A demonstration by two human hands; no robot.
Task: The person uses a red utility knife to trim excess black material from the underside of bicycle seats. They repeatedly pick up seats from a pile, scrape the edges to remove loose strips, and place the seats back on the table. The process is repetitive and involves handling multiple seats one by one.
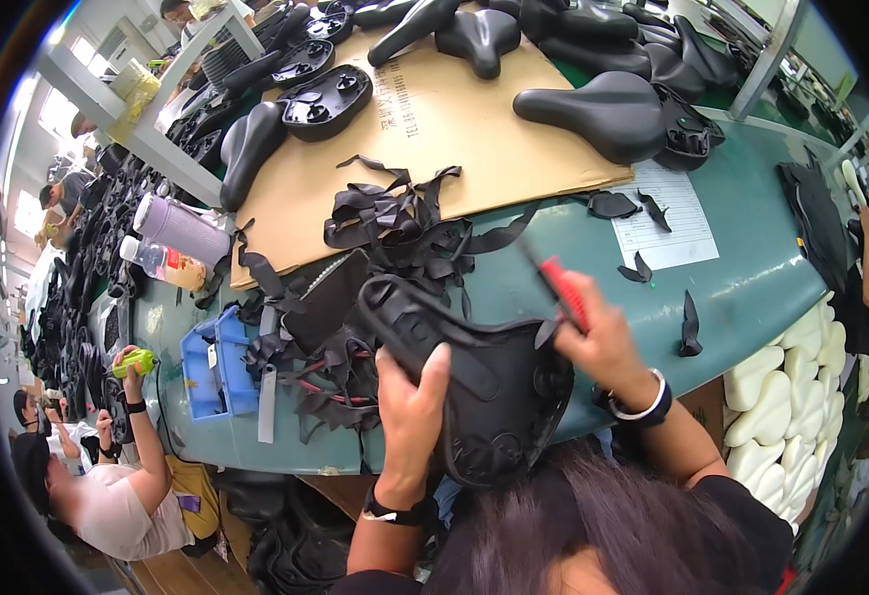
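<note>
One black saddle point(499, 382), underside showing, gripped by the left hand point(410, 409); the right hand point(601, 343), near its rim, is closed around a red tool point(564, 291)

Grn tbl point(578, 248) w/ cardboard point(494, 149), blk scraps point(434, 253), blu bin point(239, 382), wht sht point(687, 233), lav. tumbler point(188, 232), plastic btl point(167, 264).

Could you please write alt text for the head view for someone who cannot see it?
The left hand holds a black bicycle seat, underside showing, at the edge of a green table, while the right hand grips a red tool. Beyond lie black scraps and more seats on cardboard; a blue tray sits left.
</note>
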